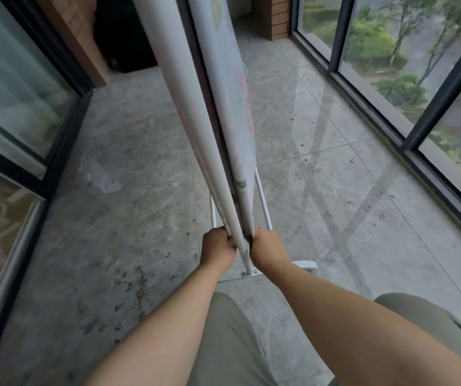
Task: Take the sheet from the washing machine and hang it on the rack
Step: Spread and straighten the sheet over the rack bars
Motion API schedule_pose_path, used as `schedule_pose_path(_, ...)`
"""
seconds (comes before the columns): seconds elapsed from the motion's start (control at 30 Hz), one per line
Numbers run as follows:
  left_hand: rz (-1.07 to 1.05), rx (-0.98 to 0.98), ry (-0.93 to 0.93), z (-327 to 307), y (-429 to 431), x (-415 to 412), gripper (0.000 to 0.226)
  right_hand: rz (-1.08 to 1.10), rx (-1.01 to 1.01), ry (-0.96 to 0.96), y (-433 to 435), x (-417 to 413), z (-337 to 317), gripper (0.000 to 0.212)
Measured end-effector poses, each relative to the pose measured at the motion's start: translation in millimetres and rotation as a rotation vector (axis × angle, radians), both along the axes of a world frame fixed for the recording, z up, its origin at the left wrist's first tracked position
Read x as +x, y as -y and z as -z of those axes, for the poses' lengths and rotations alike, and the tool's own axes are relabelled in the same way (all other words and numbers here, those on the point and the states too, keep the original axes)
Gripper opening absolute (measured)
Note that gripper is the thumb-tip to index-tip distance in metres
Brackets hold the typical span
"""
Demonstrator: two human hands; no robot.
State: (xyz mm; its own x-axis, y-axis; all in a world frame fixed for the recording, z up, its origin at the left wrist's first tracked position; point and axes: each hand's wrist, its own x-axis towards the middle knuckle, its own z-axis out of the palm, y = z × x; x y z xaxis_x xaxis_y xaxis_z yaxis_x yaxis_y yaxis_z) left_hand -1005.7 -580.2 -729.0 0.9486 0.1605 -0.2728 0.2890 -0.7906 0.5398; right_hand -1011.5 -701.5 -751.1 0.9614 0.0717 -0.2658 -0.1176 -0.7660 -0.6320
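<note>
The printed sheet [234, 112] is already draped over the white drying rack [306, 266] and hangs down both sides. Its lower edge is gripped by the left hand [219, 246] and the right hand [268, 246], which are curled close together either side of the upright pole. The cloth is judged soft and limp, possibly damp and heavy. It is best held at the hem and drawn down evenly.

sheet [234, 112]: pale, printed | draped over white rack [262, 207]
</note>
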Motion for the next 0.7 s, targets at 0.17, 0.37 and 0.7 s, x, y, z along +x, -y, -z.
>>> schedule_pose_path(0.17,-0.028,0.024,-0.033,-2.2,2.3,1.4,0.021,-0.028,-0.004,-0.041,1.8,5.3,-4.6,0.017)
schedule_pose_path(0.37,-0.131,-0.004,-0.081,6.8,11.3,4.0,0.030,-0.044,0.047,0.087,0.8,-2.6,1.1,0.018)
schedule_pose_path(0.7,-0.154,-0.027,-0.195,6.5,8.2,6.1,0.023,-0.220,-0.113,-0.054,8.1,4.9,-27.4,0.015)
